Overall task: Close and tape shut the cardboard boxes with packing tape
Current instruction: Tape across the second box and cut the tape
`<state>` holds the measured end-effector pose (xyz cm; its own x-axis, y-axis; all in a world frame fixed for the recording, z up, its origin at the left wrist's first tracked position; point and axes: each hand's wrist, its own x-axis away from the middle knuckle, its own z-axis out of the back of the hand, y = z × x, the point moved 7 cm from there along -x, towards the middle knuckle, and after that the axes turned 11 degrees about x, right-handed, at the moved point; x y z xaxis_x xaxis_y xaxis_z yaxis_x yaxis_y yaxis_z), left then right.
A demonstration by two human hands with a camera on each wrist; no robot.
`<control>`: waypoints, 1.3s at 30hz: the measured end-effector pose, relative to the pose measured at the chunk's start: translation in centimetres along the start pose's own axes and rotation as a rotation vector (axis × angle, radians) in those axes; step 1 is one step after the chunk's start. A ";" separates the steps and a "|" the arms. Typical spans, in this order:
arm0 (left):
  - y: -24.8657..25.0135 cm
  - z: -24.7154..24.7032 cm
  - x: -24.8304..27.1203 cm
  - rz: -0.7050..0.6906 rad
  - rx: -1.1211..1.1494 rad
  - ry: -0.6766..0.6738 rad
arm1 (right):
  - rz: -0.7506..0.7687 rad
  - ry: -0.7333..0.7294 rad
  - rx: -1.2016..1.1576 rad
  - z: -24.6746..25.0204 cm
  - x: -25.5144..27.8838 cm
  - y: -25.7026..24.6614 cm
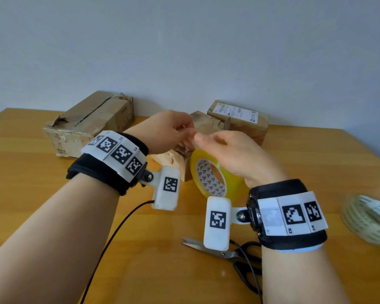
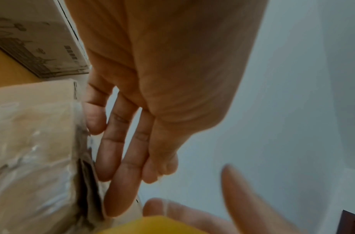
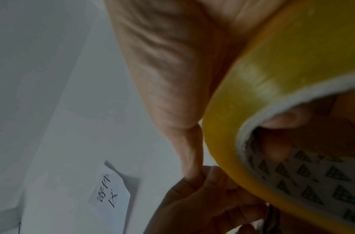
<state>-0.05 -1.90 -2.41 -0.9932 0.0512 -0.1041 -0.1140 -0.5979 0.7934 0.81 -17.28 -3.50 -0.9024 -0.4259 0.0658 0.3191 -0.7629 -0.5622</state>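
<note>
The right hand (image 1: 233,154) grips the tape roll (image 1: 208,178) upright above the table (image 1: 53,216), fingers curled through its core. The left hand (image 1: 169,130) meets it at the roll's top, thumb and forefinger pinched together there, other fingers straight. Three boxes (image 1: 90,123) sit behind the roll.

Both hands raised, meeting fingertip to fingertip.
Right hand (image 1: 233,156) is gripping a tape roll (image 1: 208,178), fingers curling through its core; left hand (image 1: 167,130) is pinching at the roll's top edge, other fingers extended.
</note>
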 end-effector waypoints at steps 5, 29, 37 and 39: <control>-0.2 0.6 0.1 0.031 0.015 0.050 | 0.046 -0.132 0.050 -0.1 0.3 0.3; -0.5 1.8 0.7 0.042 0.042 0.147 | 0.053 -0.050 0.099 1.7 1.7 -0.6; -0.8 3.1 0.8 0.108 -0.006 0.220 | 0.015 -0.035 0.104 1.8 1.6 -0.7; -0.6 3.3 0.9 0.120 0.003 0.251 | 0.008 -0.035 0.117 2.0 1.7 -0.7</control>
<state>-0.93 1.18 -1.01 -0.9633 -0.2200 -0.1540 0.0041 -0.5853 0.8108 -0.38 -18.44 -1.35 -0.8896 -0.4476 0.0914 0.3599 -0.8098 -0.4633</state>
